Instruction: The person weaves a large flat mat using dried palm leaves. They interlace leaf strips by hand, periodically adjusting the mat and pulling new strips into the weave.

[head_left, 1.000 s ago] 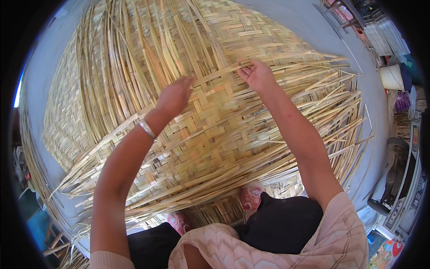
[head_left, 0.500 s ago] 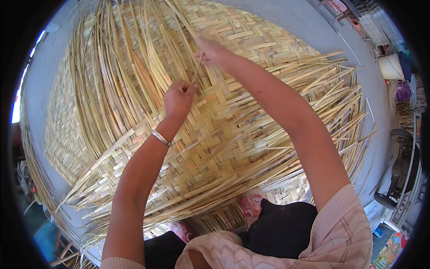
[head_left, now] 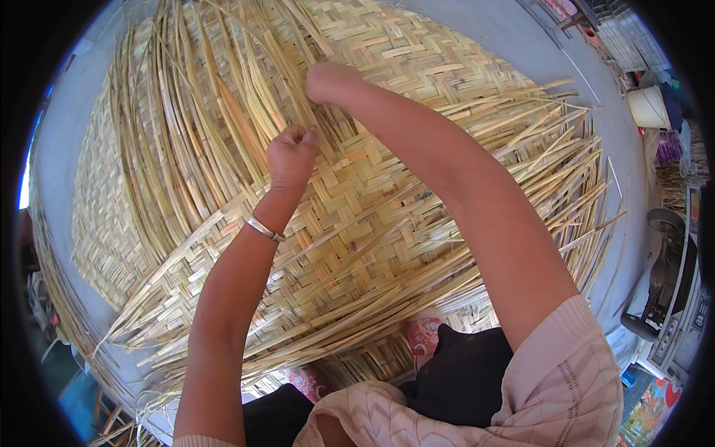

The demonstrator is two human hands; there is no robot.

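Note:
A large mat (head_left: 357, 208) of pale split-reed strips, woven in a slanting pattern, lies on the floor before me. Over its far left part run long loose strips (head_left: 186, 127), side by side, away from me. My left hand (head_left: 292, 155) is closed in a pinch at the near ends of some of these strips; what is between its fingers is hidden. Slightly farther away and to its right, my right hand (head_left: 331, 80) is bent at the wrist and curled low over the strips. Its fingertips are out of sight, so its hold does not show.
Unwoven strip ends (head_left: 551, 164) fan out along the mat's right side, and more (head_left: 335, 320) cross its near edge by my slippers (head_left: 423, 335). Grey floor (head_left: 477, 41) surrounds it. At the right stand a white bucket (head_left: 648, 109) and a wheeled frame (head_left: 666, 276).
My right hand has moved left and swung over, closer to the left hand. The strip seen stretched between both hands no longer shows. My left hand has shifted slightly away from me, still closed.

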